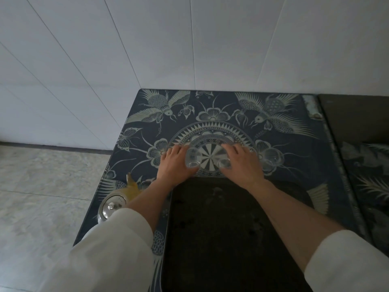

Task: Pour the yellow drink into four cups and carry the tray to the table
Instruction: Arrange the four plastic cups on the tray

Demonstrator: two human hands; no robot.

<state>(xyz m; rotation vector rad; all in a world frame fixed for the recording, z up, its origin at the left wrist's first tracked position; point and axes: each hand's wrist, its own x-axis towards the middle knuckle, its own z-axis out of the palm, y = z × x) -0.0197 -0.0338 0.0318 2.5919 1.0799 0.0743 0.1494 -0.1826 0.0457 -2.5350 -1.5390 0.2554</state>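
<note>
White tiled walls back the blue patterned-cloth counter [284, 165], where the left hand [176, 163] and right hand [242, 163] each grip a small clear glass cup [192, 159] beyond the dark rectangular tray [231, 239]; slick glass may slip, and the left forearm could knock the glass teapot of yellow drink [117, 202].

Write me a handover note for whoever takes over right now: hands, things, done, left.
Left hand grips a clear cup; right hand grips another. A third cup stands on the patterned cloth to the right; a fourth is not clearly visible. The dark tray holds no cups yet. The teapot with yellow drink sits at the left edge.
Done: nothing poured.
Left: set cups on tray, pour, carry the tray.
</note>
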